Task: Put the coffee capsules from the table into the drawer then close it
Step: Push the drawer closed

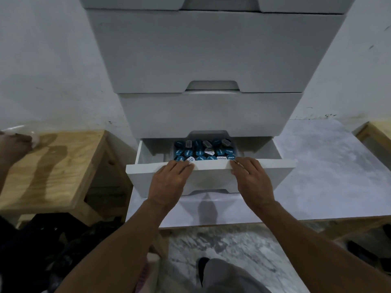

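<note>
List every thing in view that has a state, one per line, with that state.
bottom drawer: pulled partly open
coffee capsules: inside the bottom drawer, packed together
upper drawers: closed
left hand: fingers flat on the drawer front's top edge
right hand: fingers flat on the same edge
wooden stool: upright, streaked dark on top

Drawer opening (152, 151): free at 9 and 3 o'clock of the capsules (204, 151).
Above: upper drawer front (209, 115) overhangs at 12 o'clock.
Front edge: both hands (169, 180) lie on it.
</note>
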A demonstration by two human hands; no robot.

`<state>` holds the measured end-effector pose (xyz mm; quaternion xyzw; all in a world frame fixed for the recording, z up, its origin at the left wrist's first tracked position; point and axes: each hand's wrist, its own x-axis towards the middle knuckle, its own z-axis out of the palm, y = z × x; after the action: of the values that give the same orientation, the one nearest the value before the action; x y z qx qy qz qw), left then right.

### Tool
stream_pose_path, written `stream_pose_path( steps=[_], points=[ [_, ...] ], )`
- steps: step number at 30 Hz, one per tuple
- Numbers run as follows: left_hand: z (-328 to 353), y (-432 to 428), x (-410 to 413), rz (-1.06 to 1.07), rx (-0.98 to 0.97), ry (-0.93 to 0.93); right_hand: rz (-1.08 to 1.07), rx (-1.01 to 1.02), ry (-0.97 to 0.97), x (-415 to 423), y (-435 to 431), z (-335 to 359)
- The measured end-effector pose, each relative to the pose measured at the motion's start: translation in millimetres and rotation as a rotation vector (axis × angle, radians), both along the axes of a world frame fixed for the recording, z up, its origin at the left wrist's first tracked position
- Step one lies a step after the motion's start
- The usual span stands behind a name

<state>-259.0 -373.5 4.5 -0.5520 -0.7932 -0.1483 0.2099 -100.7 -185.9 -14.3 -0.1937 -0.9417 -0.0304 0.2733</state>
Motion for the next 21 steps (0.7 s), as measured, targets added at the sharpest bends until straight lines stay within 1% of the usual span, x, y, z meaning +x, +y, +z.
stream_pose_path(
  steps=[5, 7, 10, 16, 21],
  points=[
    [1, 24, -31, 0.024, 0.036, -0.041, 0.028, -0.026, 0.052, -28, 25, 4],
    [-2, 31, -39, 0.040, 0.089, -0.089, 0.031, -0.078, 0.104, -36, 32, 1],
    [-8, 36, -46, 0.038, 0.202, -0.153, 0.029, -0.208, 0.202, -44, 38, -1],
    [-9, 43, -52, 0.033, 0.261, -0.218, 0.066, -0.161, 0.278, -55, 47, 4],
    [-10, 46, -53, 0.059, 0.262, -0.222, 0.071, -0.146, 0.295, -58, 49, 4]
  ],
)
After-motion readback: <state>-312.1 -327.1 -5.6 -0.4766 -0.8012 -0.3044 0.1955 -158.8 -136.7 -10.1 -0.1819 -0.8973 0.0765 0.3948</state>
